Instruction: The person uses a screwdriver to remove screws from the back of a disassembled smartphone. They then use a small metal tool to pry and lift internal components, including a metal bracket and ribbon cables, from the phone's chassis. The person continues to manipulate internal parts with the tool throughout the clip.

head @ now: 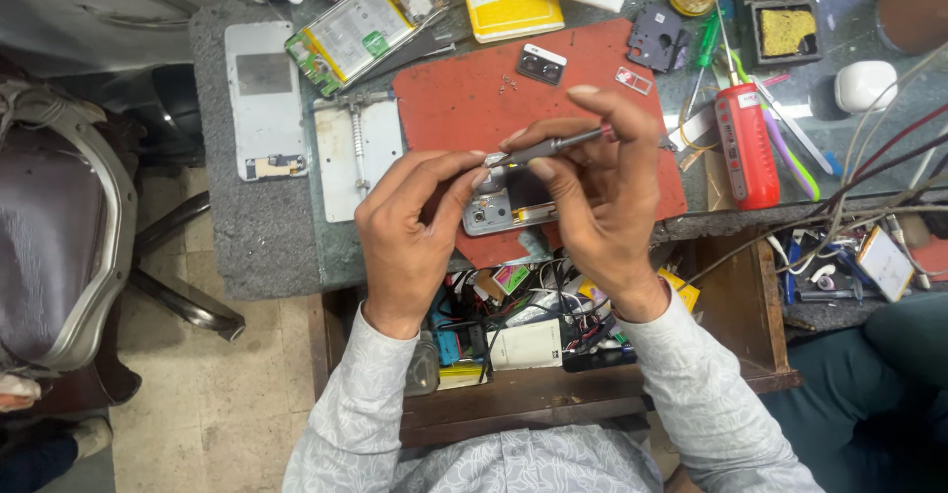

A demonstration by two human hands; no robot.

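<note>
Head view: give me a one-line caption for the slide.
Left hand steadies a silver phone frame on a red work mat while the right hand works a precision screwdriver on it.

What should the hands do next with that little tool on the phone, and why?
Probably turn the thin grey screwdriver gently in place: the right hand pinches it with its tip down at the silver phone frame, which the left hand steadies on the red mat.

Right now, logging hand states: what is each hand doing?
Left hand: closed, steadying the small silver phone frame.
Right hand: closed, holding the thin grey screwdriver.
</note>
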